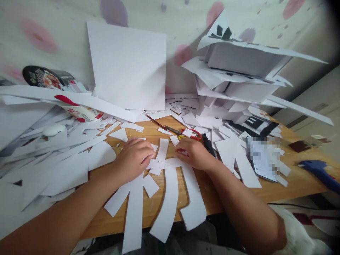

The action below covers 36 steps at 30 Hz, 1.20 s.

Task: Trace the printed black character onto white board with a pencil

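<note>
1. Two hands flank our white card strips (pixel 170 198), which lie between and below them on the wooden desk (pixel 290 185), some ends overhanging its near edge.
2. Our left hand (pixel 135 156) bends over the card; our right hand (pixel 193 154) curls inward; we cannot tell whether either clamps anything.
3. We'd best press meeting ends flat, without creasing.
4. Smooth, matte strips run straight, curved and hooked.
</note>
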Tool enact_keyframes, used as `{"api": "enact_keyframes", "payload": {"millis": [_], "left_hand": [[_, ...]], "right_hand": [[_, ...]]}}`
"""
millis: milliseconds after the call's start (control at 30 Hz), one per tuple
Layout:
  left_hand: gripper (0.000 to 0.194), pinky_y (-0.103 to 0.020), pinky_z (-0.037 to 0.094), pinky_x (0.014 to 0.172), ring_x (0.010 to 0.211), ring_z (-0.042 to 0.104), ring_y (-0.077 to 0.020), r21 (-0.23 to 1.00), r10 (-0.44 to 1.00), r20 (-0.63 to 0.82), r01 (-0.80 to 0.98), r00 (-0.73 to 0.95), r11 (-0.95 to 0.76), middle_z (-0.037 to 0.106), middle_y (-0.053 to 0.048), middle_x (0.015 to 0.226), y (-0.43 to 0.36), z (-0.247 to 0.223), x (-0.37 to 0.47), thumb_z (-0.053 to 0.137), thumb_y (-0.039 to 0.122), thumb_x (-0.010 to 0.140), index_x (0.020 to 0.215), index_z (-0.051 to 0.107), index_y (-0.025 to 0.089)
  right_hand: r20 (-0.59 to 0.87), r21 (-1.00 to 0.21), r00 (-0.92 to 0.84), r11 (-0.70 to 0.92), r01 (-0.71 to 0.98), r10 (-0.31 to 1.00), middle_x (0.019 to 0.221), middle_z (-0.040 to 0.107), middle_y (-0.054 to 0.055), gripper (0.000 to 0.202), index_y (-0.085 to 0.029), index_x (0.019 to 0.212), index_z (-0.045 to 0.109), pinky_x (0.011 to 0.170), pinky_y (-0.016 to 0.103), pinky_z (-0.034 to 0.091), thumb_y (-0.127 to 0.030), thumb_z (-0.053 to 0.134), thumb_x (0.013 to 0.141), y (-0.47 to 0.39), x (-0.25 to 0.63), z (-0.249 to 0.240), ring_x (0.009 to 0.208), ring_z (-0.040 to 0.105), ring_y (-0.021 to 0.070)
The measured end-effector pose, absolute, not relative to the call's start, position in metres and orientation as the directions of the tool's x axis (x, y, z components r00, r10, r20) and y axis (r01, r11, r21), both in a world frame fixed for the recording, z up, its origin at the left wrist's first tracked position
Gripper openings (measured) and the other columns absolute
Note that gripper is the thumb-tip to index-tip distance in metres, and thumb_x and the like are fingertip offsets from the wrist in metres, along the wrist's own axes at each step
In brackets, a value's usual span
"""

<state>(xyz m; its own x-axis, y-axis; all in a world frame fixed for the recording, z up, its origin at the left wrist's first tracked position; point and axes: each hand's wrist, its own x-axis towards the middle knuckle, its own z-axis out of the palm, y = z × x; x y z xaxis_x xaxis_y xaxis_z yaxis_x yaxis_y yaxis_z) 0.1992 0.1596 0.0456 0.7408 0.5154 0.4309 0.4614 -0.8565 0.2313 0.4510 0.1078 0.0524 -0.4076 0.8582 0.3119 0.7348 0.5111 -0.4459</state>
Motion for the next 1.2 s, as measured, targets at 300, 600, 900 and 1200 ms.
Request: {"api": "enact_keyframes", "payload": {"millis": [300, 600, 900, 1200], "left_hand": [[0.011, -0.055, 0.031, 0.099, 0.102, 0.057, -0.027, 0.252, 0.613, 0.25, 0.561, 0.75, -0.789, 0.066, -0.003, 0.102, 0.155, 0.044, 0.2, 0.061, 0.03, 0.082, 0.088, 0.068, 0.024], [0.025, -0.058, 0.025, 0.106, 0.112, 0.054, -0.0287, 0.257, 0.653, 0.146, 0.609, 0.743, -0.75, 0.064, -0.003, 0.108, 0.15, 0.045, 0.203, 0.072, 0.039, 0.074, 0.094, 0.068, 0.025], [0.034, -0.063, 0.017, 0.11, 0.115, 0.051, -0.031, 0.257, 0.678, 0.169, 0.632, 0.715, -0.731, 0.061, -0.005, 0.11, 0.145, 0.041, 0.207, 0.079, 0.043, 0.065, 0.089, 0.067, 0.023], [0.013, -0.056, 0.032, 0.104, 0.112, 0.055, -0.0289, 0.335, 0.689, 0.266, 0.606, 0.674, -0.722, 0.063, -0.005, 0.11, 0.152, 0.042, 0.202, 0.067, 0.032, 0.079, 0.088, 0.066, 0.023]], "right_hand": [[0.101, -0.397, -0.572, 0.56, 0.727, 0.814, 0.093, 0.061, 0.007, 0.023, -0.018, 0.1, 0.069, 0.081, 0.035, 0.043, -0.026, 0.073, 0.079, 0.103, 0.454, 0.057, 0.09, 0.056, 0.0215], [0.034, -0.361, -0.545, 0.519, 0.775, 0.838, 0.106, 0.058, 0.011, 0.036, -0.018, 0.11, 0.068, 0.09, 0.044, 0.044, -0.023, 0.075, 0.075, 0.098, 0.452, 0.059, 0.101, 0.052, 0.0269], [0.025, -0.353, -0.534, 0.507, 0.786, 0.845, 0.097, 0.061, 0.01, 0.027, -0.013, 0.097, 0.069, 0.086, 0.039, 0.044, -0.011, 0.073, 0.07, 0.1, 0.446, 0.059, 0.092, 0.054, 0.0238], [0.058, -0.382, -0.529, 0.508, 0.772, 0.847, 0.093, 0.061, 0.008, 0.023, -0.014, 0.091, 0.069, 0.083, 0.036, 0.044, -0.013, 0.071, 0.068, 0.1, 0.446, 0.059, 0.09, 0.054, 0.0222]]}}
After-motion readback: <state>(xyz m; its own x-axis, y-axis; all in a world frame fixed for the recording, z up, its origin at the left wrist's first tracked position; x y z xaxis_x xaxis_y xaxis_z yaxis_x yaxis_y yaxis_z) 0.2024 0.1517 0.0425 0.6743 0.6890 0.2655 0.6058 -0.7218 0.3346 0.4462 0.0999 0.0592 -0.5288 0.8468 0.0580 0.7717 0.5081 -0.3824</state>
